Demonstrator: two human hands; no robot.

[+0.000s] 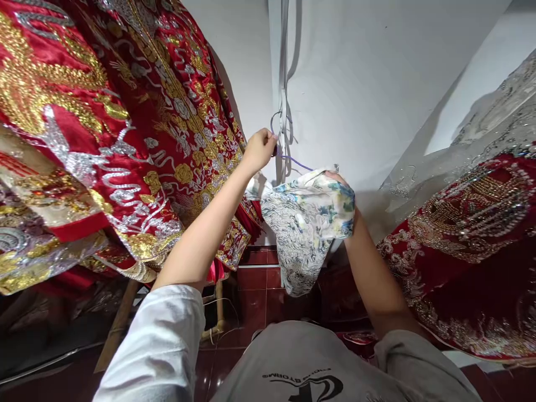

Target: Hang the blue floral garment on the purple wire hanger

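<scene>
A purple hanger (296, 162) is in front of me, near the corner of the wall. My left hand (260, 148) pinches it just below its hook. From the hanger hangs a white blouse (298, 234) with crinkled fabric and a blue, green and yellow print. At the garment's right shoulder, my right hand (337, 178) is mostly covered by the cloth. Its fingers seem to grip the shoulder fabric near the hanger's end, though the fabric hides most of them.
Red garments with gold and silver embroidery (180, 123) hang close on the left. A beaded dark red gown (469, 245) and a sheer white one (494, 123) fill the right. Cables (285, 61) run down the wall. A wooden stand (220, 312) stands on red floor tiles (253, 301).
</scene>
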